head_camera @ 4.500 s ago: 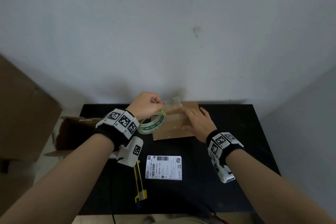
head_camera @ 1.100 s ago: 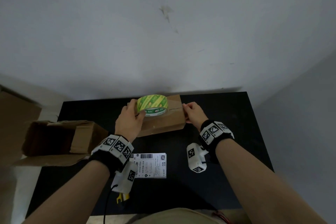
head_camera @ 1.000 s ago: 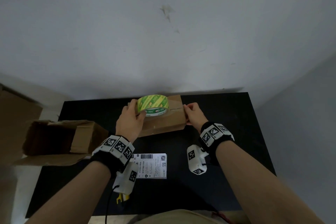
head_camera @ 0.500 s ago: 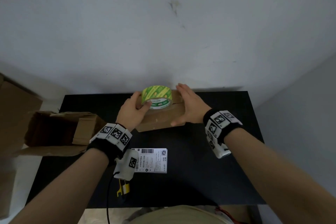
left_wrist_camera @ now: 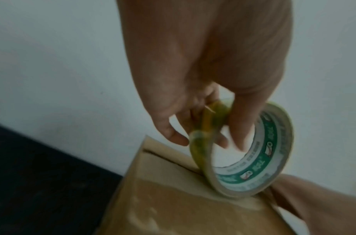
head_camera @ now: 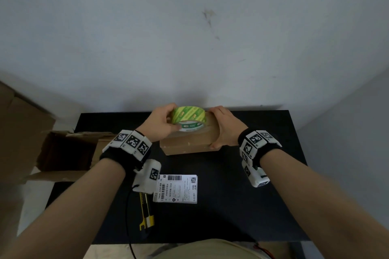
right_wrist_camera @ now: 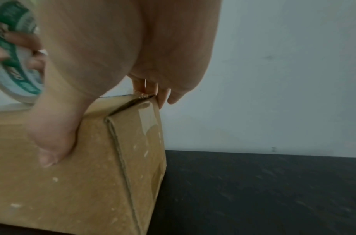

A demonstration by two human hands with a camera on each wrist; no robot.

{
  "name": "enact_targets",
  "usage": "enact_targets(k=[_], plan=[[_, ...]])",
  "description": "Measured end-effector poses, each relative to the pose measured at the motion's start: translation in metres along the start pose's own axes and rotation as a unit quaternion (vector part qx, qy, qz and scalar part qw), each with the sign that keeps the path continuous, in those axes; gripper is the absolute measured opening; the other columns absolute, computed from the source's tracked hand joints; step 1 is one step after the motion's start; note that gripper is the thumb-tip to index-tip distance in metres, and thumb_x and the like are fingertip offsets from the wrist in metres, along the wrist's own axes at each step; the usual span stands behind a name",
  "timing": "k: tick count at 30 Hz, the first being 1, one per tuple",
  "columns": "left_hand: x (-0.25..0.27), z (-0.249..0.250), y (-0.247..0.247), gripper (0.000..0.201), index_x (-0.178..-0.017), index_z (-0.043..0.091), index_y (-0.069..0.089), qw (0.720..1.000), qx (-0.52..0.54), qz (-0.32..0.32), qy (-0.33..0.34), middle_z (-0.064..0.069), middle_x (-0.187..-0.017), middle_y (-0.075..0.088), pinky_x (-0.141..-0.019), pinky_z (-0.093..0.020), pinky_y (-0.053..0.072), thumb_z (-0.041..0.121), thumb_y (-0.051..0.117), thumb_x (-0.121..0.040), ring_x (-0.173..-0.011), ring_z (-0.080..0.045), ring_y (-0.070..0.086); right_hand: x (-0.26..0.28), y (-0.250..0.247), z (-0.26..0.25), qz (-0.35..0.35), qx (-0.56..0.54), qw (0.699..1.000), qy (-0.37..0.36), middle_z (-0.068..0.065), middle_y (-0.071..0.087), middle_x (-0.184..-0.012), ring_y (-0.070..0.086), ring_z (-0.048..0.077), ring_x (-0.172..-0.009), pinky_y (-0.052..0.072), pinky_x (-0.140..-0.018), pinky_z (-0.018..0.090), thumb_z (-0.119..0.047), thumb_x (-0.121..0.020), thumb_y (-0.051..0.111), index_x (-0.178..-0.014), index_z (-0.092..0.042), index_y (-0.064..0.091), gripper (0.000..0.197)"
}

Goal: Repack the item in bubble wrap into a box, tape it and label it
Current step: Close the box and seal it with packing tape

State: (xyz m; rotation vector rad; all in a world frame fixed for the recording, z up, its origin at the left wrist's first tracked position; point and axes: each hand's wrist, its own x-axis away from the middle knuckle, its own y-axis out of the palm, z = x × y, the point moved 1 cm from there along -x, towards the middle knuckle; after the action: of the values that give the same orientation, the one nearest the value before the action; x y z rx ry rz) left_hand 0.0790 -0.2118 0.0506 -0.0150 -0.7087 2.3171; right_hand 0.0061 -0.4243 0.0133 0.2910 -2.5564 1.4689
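A closed brown cardboard box (head_camera: 187,146) lies at the back middle of the black table (head_camera: 242,206). My left hand (head_camera: 160,125) grips the green-and-yellow tape roll (head_camera: 188,119), with fingers through its core (left_wrist_camera: 239,135), and the roll's edge (left_wrist_camera: 253,151) rests on the box top (left_wrist_camera: 173,206). My right hand (head_camera: 225,128) clasps the box's right end, its thumb (right_wrist_camera: 52,143) on the near face and its fingers (right_wrist_camera: 161,93) over the far edge. Clear tape (right_wrist_camera: 148,120) runs down that end. The wrapped item is hidden.
A white shipping label (head_camera: 175,189) lies in front of the box. A yellow utility knife (head_camera: 146,212) lies to its left near the front edge. An open empty carton (head_camera: 67,151) sits at the table's left. A wall stands close behind.
My right hand left the box's right end, swept flat over the top, and now clasps the right end again. My left hand shifted the roll a little along the box top.
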Motion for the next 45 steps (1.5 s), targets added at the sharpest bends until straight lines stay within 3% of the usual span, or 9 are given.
enact_targets(k=[3,7,13,18,23,26,29,39,45], plan=[[-0.001,0.001,-0.005,0.030,-0.080,0.022,0.055,0.997,0.035,-0.059,-0.024,0.005,-0.083,0.066,-0.075,-0.022,0.051,0.008,0.080,-0.069,-0.082,-0.010,0.065,0.000,0.001,0.002,-0.007,0.000,1.000,0.004,0.004,0.034,-0.137,0.033,0.019,-0.127,0.032,-0.107,0.032,-0.032,-0.049,0.089,-0.140,-0.012,0.028,0.112],[-0.002,0.004,-0.003,0.016,-0.086,0.021,0.057,0.996,0.069,-0.047,-0.026,0.003,-0.087,0.067,-0.078,-0.030,0.054,0.027,0.070,-0.078,-0.086,-0.015,0.067,0.000,0.005,0.001,-0.006,0.006,1.000,0.008,0.004,0.027,-0.144,0.030,0.021,-0.133,0.029,-0.112,0.037,-0.036,-0.052,0.087,-0.144,-0.013,0.022,0.115],[-0.001,0.006,0.002,0.010,-0.089,0.022,0.057,0.995,0.091,-0.030,-0.021,0.001,-0.089,0.066,-0.078,-0.030,0.053,0.023,0.065,-0.084,-0.087,-0.016,0.066,0.001,0.018,-0.006,-0.005,0.072,0.997,-0.005,0.002,-0.011,-0.158,-0.012,0.016,-0.145,-0.002,-0.117,0.036,-0.057,-0.062,0.077,-0.149,-0.013,-0.010,0.131],[-0.003,0.010,0.005,0.012,-0.089,0.024,0.058,0.995,0.093,-0.029,-0.034,0.002,-0.090,0.067,-0.075,-0.024,0.053,0.023,0.068,-0.082,-0.085,-0.012,0.066,0.002,0.022,-0.007,-0.015,0.137,0.990,-0.009,0.004,-0.012,-0.158,-0.012,0.018,-0.145,-0.002,-0.118,0.038,-0.059,-0.067,0.071,-0.148,-0.012,-0.013,0.127],[-0.004,0.008,0.005,0.016,-0.085,0.012,0.067,0.976,0.199,-0.011,-0.091,-0.008,-0.090,0.069,-0.089,-0.040,0.051,0.027,0.062,-0.083,-0.090,-0.024,0.065,0.002,0.023,-0.006,-0.010,0.173,0.985,-0.012,0.008,-0.003,-0.158,-0.004,0.022,-0.146,-0.001,-0.117,0.036,-0.058,-0.071,0.070,-0.149,-0.009,-0.008,0.121],[-0.003,0.009,-0.001,0.018,-0.087,0.007,0.069,0.975,0.203,-0.009,-0.088,-0.008,-0.087,0.070,-0.084,-0.034,0.053,0.023,0.061,-0.084,-0.086,-0.022,0.066,0.005,0.024,-0.005,-0.006,0.182,0.983,-0.019,0.008,-0.002,-0.158,-0.001,0.022,-0.146,-0.001,-0.117,0.036,-0.057,-0.072,0.069,-0.149,-0.009,-0.009,0.120],[-0.005,0.009,-0.014,0.019,-0.084,0.009,0.071,0.982,0.173,-0.002,-0.078,-0.003,-0.078,0.072,-0.069,-0.023,0.054,0.026,0.066,-0.077,-0.074,-0.014,0.068,0.007,0.023,-0.001,-0.001,0.175,0.985,-0.010,0.009,-0.002,-0.158,-0.001,0.022,-0.146,-0.001,-0.117,0.036,-0.056,-0.072,0.069,-0.148,-0.008,-0.009,0.120],[-0.004,0.008,-0.039,0.006,-0.080,0.023,0.073,0.997,-0.050,0.029,-0.057,0.018,-0.057,0.065,-0.052,-0.004,0.043,0.028,0.074,-0.077,-0.053,0.009,0.059,0.009,0.020,0.002,0.006,0.181,0.983,-0.014,0.010,0.001,-0.157,0.002,0.023,-0.146,-0.001,-0.116,0.034,-0.055,-0.073,0.069,-0.148,-0.008,-0.009,0.119],[-0.006,0.002,-0.049,0.045,-0.068,0.011,0.072,0.949,-0.304,0.000,-0.087,-0.007,-0.052,0.053,-0.046,-0.025,0.033,0.053,0.063,-0.079,-0.048,-0.015,0.046,0.011,0.013,0.009,0.005,0.186,0.982,-0.008,0.010,0.002,-0.157,0.001,0.023,-0.146,0.000,-0.117,0.036,-0.054,-0.073,0.070,-0.148,-0.008,-0.006,0.117]])
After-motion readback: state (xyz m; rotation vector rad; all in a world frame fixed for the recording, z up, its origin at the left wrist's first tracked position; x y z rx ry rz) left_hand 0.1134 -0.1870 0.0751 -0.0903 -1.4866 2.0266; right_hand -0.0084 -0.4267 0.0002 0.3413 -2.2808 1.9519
